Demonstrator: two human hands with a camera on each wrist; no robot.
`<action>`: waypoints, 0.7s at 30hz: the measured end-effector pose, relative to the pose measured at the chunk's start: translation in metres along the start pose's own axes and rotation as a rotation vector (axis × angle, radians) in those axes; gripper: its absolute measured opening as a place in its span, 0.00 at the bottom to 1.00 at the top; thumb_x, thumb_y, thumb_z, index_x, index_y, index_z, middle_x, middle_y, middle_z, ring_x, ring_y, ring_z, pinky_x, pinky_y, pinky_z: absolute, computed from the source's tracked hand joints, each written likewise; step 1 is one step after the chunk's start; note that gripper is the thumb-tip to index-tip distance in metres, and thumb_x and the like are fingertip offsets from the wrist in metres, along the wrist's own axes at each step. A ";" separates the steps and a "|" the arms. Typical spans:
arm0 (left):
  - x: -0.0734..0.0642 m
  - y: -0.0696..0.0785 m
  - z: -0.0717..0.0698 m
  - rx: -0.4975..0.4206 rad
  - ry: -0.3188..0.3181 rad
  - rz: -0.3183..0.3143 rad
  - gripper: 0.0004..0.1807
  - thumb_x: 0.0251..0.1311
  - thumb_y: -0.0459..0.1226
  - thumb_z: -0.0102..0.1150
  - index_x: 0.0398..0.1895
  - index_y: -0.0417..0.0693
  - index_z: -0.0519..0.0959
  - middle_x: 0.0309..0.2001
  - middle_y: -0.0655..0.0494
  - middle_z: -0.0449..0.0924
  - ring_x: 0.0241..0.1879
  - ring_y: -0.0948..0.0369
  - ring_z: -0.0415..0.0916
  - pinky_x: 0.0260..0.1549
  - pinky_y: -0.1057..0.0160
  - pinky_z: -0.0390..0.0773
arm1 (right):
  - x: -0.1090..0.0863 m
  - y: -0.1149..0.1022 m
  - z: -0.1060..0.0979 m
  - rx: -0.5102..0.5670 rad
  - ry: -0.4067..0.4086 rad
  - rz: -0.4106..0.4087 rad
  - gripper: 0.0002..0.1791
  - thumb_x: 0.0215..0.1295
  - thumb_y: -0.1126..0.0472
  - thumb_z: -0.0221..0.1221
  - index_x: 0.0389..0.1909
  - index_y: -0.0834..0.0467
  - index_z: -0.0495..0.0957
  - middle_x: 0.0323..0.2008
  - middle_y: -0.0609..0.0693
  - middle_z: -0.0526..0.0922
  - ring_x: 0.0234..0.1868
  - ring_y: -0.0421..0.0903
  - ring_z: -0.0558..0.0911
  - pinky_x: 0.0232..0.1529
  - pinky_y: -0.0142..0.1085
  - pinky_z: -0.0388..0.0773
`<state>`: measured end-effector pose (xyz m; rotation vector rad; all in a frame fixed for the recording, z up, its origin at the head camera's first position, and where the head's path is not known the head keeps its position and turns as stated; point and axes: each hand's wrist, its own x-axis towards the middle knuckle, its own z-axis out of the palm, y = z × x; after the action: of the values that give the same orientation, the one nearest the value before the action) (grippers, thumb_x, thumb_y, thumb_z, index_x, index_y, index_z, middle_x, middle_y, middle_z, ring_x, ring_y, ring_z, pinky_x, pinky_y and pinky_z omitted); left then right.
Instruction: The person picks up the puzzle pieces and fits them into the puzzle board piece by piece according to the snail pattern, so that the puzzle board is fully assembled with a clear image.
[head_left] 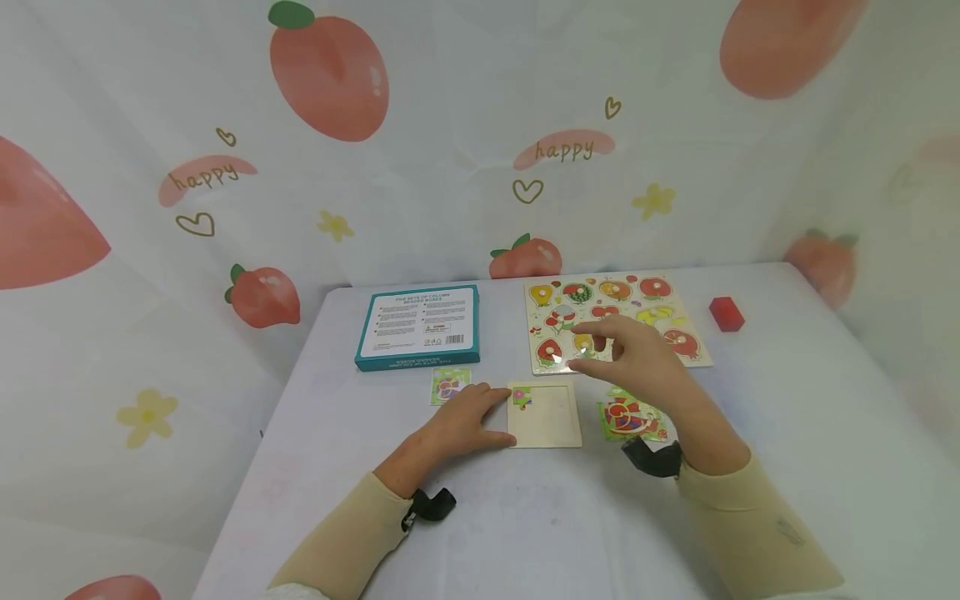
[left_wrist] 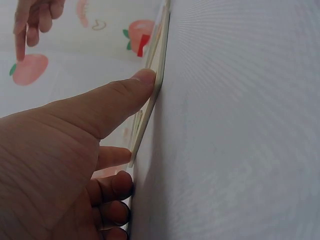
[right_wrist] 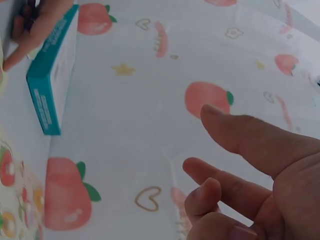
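A shallow, square wooden puzzle tray [head_left: 543, 421] lies on the table, with a green and pink puzzle piece [head_left: 521, 396] in its far left corner. My left hand [head_left: 467, 421] touches the tray's left edge, index finger at the far corner and straight thumb at the near one; its other fingers are bent beside the edge. Raised to the right of the tray, my right hand [head_left: 637, 354] has thumb and index finger spread apart with nothing between them. Below it lies a pile of colourful puzzle pieces [head_left: 626, 419], partly hidden by the wrist.
Behind the right hand is a fruit peg board [head_left: 540, 321]. A teal-edged box [head_left: 420, 327] lies at the back left, with a small picture card [head_left: 448, 383] in front of it, partly covered by the left hand. A red block [head_left: 726, 314] sits at the back right.
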<state>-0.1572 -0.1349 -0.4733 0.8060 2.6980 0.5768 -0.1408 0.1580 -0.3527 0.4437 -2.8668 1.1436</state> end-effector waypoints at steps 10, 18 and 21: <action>-0.001 0.001 -0.001 -0.001 -0.009 -0.009 0.44 0.59 0.56 0.71 0.76 0.51 0.69 0.59 0.54 0.76 0.54 0.59 0.70 0.57 0.55 0.72 | -0.006 0.014 -0.030 -0.005 -0.017 0.045 0.29 0.61 0.49 0.73 0.61 0.55 0.82 0.38 0.52 0.75 0.35 0.50 0.71 0.26 0.36 0.70; -0.001 0.001 -0.001 0.001 -0.002 0.006 0.44 0.58 0.56 0.71 0.75 0.49 0.69 0.57 0.54 0.76 0.52 0.59 0.69 0.54 0.56 0.73 | -0.007 0.036 -0.041 -0.013 -0.053 0.079 0.26 0.61 0.52 0.73 0.58 0.56 0.82 0.39 0.56 0.74 0.37 0.52 0.72 0.27 0.36 0.70; -0.001 0.001 -0.001 0.003 0.000 0.005 0.44 0.58 0.56 0.71 0.75 0.49 0.69 0.57 0.54 0.76 0.52 0.58 0.70 0.55 0.55 0.73 | -0.004 0.044 -0.042 -0.018 -0.080 0.094 0.25 0.62 0.53 0.72 0.57 0.57 0.82 0.39 0.56 0.74 0.37 0.52 0.72 0.27 0.36 0.71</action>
<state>-0.1567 -0.1352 -0.4722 0.8131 2.6980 0.5742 -0.1524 0.2180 -0.3524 0.3655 -2.9942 1.1369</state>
